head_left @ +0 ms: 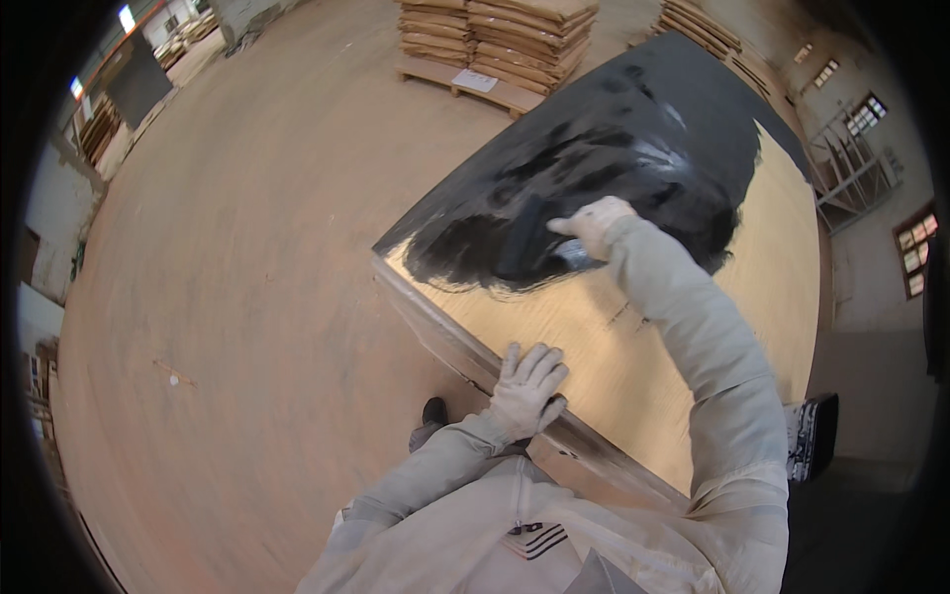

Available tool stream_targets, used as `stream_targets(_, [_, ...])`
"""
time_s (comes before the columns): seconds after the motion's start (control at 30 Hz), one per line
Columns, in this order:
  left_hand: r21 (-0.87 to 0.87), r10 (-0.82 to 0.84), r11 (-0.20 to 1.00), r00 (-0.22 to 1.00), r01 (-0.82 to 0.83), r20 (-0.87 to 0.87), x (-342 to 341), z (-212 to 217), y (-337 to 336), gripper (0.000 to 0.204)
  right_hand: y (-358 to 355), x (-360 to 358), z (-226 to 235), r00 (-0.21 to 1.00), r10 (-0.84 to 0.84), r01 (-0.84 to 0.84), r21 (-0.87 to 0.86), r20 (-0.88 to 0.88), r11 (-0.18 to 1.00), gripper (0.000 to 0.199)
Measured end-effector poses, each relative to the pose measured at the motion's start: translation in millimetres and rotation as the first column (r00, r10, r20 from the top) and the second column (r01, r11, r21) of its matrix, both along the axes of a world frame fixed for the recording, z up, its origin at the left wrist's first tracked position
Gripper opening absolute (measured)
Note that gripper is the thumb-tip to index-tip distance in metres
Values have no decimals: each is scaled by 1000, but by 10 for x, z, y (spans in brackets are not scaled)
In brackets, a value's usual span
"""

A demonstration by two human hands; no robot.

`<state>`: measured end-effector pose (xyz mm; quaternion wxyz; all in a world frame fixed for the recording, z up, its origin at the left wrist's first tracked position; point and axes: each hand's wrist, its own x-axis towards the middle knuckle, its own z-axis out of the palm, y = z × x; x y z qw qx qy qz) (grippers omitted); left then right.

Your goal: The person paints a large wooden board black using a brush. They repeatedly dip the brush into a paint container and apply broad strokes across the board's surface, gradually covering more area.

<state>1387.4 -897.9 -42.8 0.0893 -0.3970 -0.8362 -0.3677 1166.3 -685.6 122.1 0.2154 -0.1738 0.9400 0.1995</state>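
A wide board (633,366) with a pale golden surface stretches in front of me, its far half covered in wet, glossy black coating (594,158). My right hand (596,226), in a pale glove, is closed around a wide, dark spreading tool (520,238). That tool's long edge lies on the black coating near the border with the bare surface; its exact kind is blurred. My left hand (529,391), gloved too, rests with fingers spread on the board's near edge.
A black-smeared container (813,436) stands off the right edge of the board. Beyond the far side, brown packages (495,40) are stacked on a wooden pallet (515,94). Another stack (698,25) lies farther right. A metal frame (861,173) stands by the right wall.
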Motion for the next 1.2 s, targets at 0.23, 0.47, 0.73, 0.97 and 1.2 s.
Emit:
stream_targets(0.23, [159,-215,965,976,207,34,-139,22,-684,53,-1018,-120,-32,992,101,-96,-70,69,993,49])
stream_targets(0.47, [-11,424,894,835,-449,352,457,-1145,-2229,33,-135,-144,271,981,-177,183,-65,79,981,50])
stream_targets(0.73, [-857,899,400,-43,-327,436,2000,-2320,-3286,34,-920,-818,-28,973,163,-122,-232,164,965,50])
stream_targets(0.97, [-745,605,346,-471,-570,641,3017,-2808,-2633,41,-1798,-839,35,869,439,-403,-187,228,896,44])
stream_targets(1.2, [-676,521,196,-509,-710,686,3602,-2669,-1953,41,-1591,-1045,116,845,508,-482,-176,169,859,48])
